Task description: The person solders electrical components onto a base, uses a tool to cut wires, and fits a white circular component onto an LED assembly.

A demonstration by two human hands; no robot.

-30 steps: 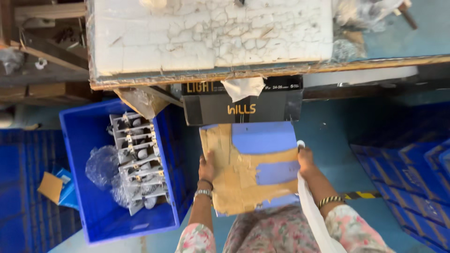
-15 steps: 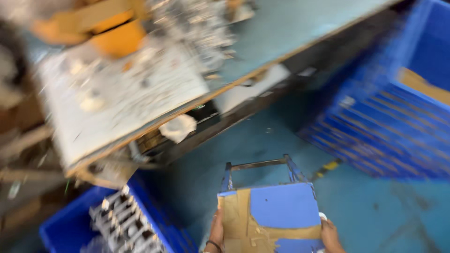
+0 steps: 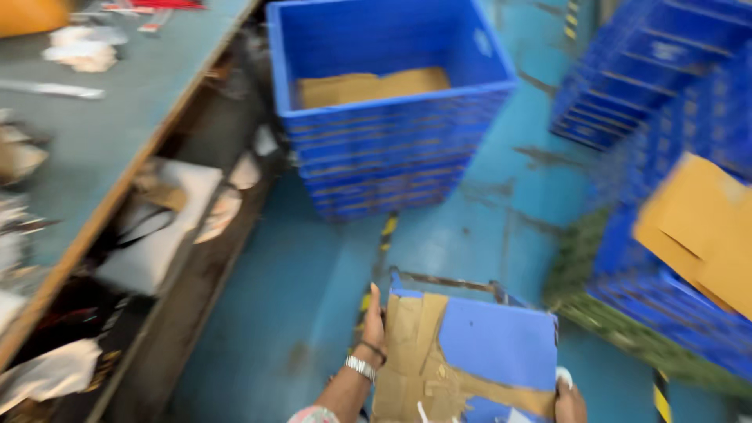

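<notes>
I hold a flat blue board (image 3: pixel 493 345) with torn brown cardboard stuck over its left and lower part, low in the head view. My left hand (image 3: pixel 374 323), with a metal watch at the wrist, grips its left edge. My right hand (image 3: pixel 569 399) grips the lower right edge and is partly cut off by the frame. A metal frame edge (image 3: pixel 446 280) shows just beyond the board. The view is blurred.
A stack of blue crates (image 3: pixel 384 102) with brown cardboard inside the top one stands ahead on the blue floor. More blue crates (image 3: pixel 666 86) and a cardboard sheet (image 3: pixel 697 227) are at the right. A cluttered workbench (image 3: pixel 102 133) with a lower shelf runs along the left.
The view has swung right: the workbench slid to the left and the blue crates came to the centre. Both hands kept hold of the board.
</notes>
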